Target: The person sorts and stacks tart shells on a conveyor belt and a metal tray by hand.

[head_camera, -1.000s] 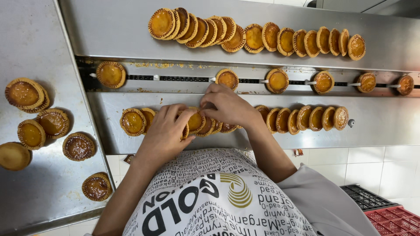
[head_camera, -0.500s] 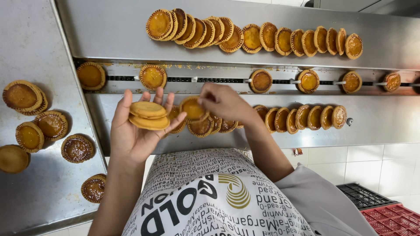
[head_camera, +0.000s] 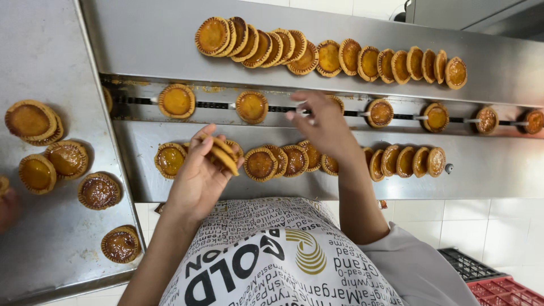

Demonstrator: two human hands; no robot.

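Head view, steel conveyor [head_camera: 487, 170], tarts [head_camera: 260, 163], white tiles [head_camera: 453, 221]

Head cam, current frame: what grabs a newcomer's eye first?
The overlapping rows of round golden-brown tart shells on the steel shelves, far and near. Between them, single tarts sit spaced along a narrow conveyor track. At the centre, the left hand holds a small stack of tart shells over the near shelf, while the right hand reaches toward the track; darker-filled tarts lie on the steel table at left.
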